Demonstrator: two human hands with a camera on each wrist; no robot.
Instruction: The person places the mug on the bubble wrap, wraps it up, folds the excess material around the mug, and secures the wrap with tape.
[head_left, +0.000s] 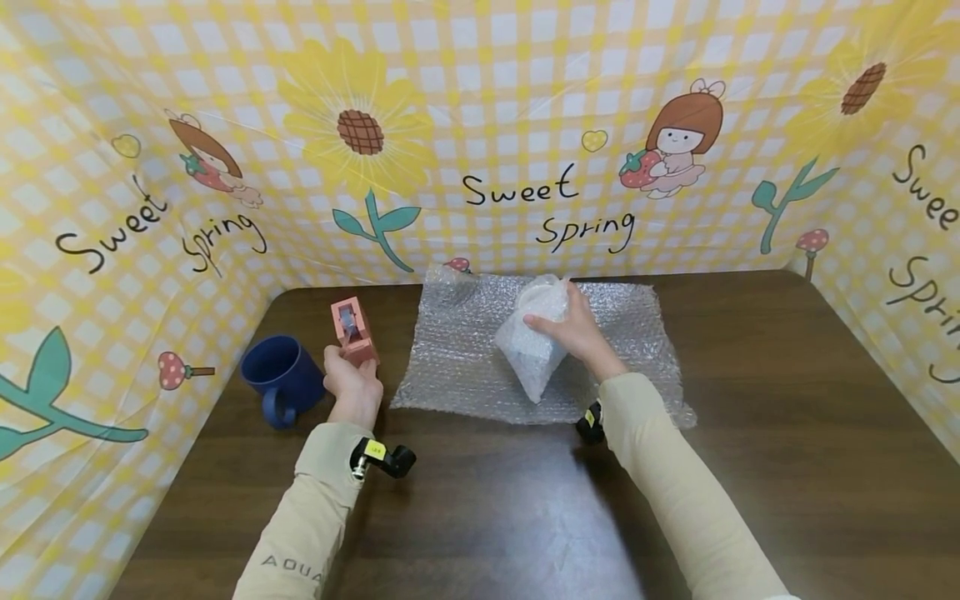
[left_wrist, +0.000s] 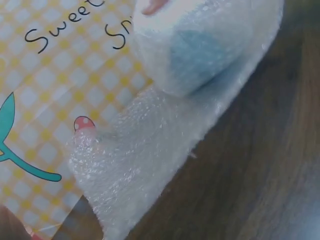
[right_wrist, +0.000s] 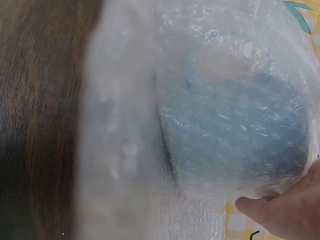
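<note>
Bluish bundle in translucent bubble wrap: over middle of flat, roughly rectangular clear bubble-wrap sheet; can't tell if touching it.
Right hand: gripping bundle's upper right side, thumb across front.
Left hand: fingers curled round near end of pink boxy tape dispenser, left of sheet.
Dark-blue cylindrical mug: upright, left of dispenser, handle toward person.
Dark-brown wood-grain table: under sheet, mug.
</note>
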